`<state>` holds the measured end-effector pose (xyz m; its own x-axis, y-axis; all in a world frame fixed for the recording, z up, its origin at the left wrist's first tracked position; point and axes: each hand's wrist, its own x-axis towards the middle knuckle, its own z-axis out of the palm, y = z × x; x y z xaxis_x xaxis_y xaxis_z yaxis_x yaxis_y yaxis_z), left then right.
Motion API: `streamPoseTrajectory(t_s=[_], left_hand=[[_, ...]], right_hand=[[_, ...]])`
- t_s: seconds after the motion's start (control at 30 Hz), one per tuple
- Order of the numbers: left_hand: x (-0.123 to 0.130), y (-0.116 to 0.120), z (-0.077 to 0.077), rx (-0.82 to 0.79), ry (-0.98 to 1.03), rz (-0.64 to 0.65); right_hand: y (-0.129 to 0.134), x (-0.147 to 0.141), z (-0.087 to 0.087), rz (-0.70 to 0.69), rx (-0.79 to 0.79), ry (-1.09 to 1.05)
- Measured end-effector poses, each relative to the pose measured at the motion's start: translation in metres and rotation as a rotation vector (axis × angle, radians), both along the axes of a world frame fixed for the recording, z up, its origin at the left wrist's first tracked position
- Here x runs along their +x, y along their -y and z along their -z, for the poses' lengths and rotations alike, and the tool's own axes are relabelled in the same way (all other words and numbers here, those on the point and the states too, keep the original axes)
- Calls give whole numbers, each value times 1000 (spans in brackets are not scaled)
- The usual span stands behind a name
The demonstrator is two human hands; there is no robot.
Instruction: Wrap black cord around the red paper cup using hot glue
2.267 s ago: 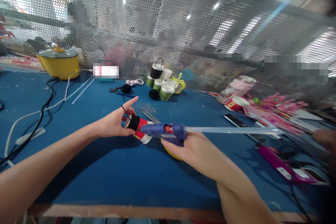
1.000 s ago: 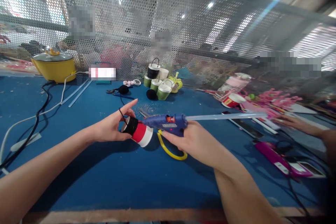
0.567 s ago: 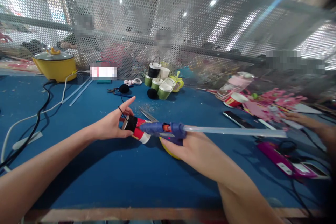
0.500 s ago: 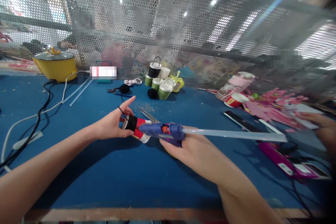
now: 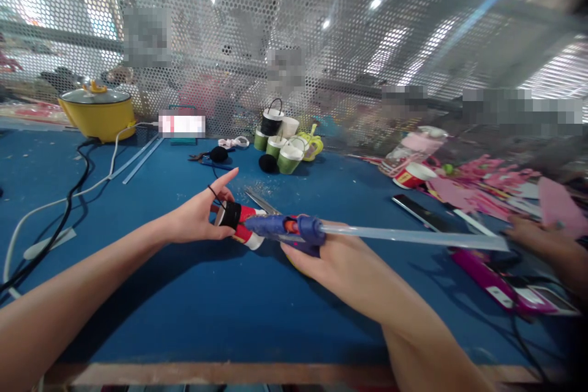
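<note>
My left hand [image 5: 202,215] grips a small red and white paper cup [image 5: 248,236] lying on its side, with black yarn [image 5: 231,215] wound round one end. A black strand runs over the fingers, and the index finger points up and away. My right hand [image 5: 340,254] is wrapped round a blue glue gun [image 5: 285,228], its nozzle end at the yarn-wrapped cup. From the gun's back a long clear glue stick [image 5: 413,236] sticks out to the right. Scissors [image 5: 261,201] lie just behind the cup, partly hidden.
Wrapped cups [image 5: 289,158], a black yarn ball [image 5: 267,163] and pliers [image 5: 202,158] stand or lie behind. A yellow pot [image 5: 98,116] is at the left. Rightward are a phone [image 5: 416,211], a purple power strip [image 5: 500,285], pink pieces [image 5: 487,196] and another person's hand [image 5: 542,242].
The other person's hand at the right has moved left and down, and a pink sheet now shows near it. My hands, the cup and the glue gun have hardly moved.
</note>
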<state>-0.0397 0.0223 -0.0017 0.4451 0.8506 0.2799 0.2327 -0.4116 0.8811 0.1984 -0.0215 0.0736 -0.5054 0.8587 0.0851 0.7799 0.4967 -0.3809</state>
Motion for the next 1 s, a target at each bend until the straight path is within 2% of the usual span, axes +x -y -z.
streamPoseTrajectory(t_s=[0.27,0.47,0.77,1.0], left_hand=[[-1,1,1,120,-42,62],[0,3,-1,174,-73,87],[0,6,-4,138,-105,111],[-1,7,-2,165,-129,116]], right_hand=[[-9,1,-3,124,-58,21],[-15,-3,-5,99,-17,-46],[-15,3,-6,53,-44,-77],[-19,0,-7,156,-193,-131]])
